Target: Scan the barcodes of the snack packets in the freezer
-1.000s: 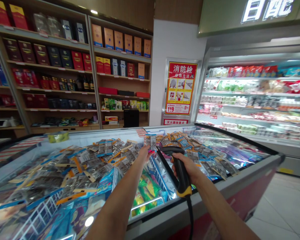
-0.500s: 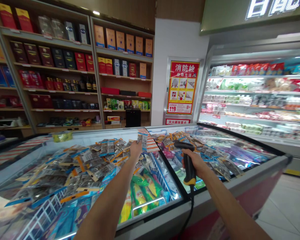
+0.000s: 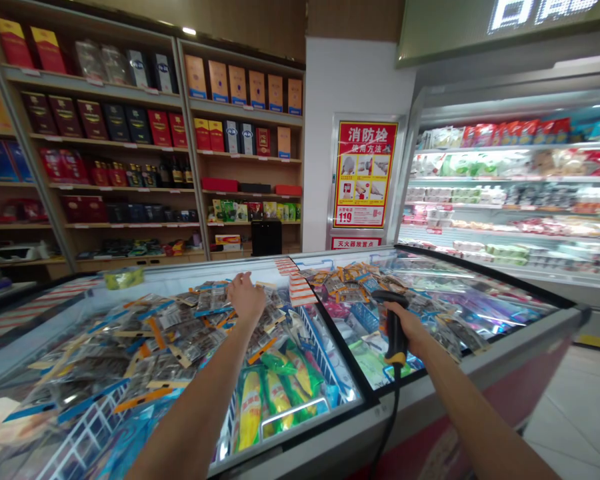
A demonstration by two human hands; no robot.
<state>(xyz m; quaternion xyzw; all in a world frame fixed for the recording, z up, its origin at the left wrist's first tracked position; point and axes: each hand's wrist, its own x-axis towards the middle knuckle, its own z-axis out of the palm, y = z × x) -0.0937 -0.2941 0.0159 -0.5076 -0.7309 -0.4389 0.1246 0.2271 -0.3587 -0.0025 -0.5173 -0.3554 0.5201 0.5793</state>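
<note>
Here, packets (image 3: 173, 320) strew the freezer (image 3: 513, 348) (stocked shelves (image 3: 95, 142) stand behind).

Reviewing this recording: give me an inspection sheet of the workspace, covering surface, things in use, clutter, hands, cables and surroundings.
Surface: glass-topped freezer, packets strewn over both halves.
Things in use: black handheld scanner; the packets, flat and overlapping.
Clutter: yellowish object towards the back left, identity unclear.
Left hand: over the packets, fingers partly spread, no packet visible in it; contact unclear.
Right hand: wrapped around the scanner's handle.
Cables: black cord from the scanner, down past the freezer's front edge.
Surroundings: shelving with boxes, red-and-yellow poster, lit chiller.
</note>
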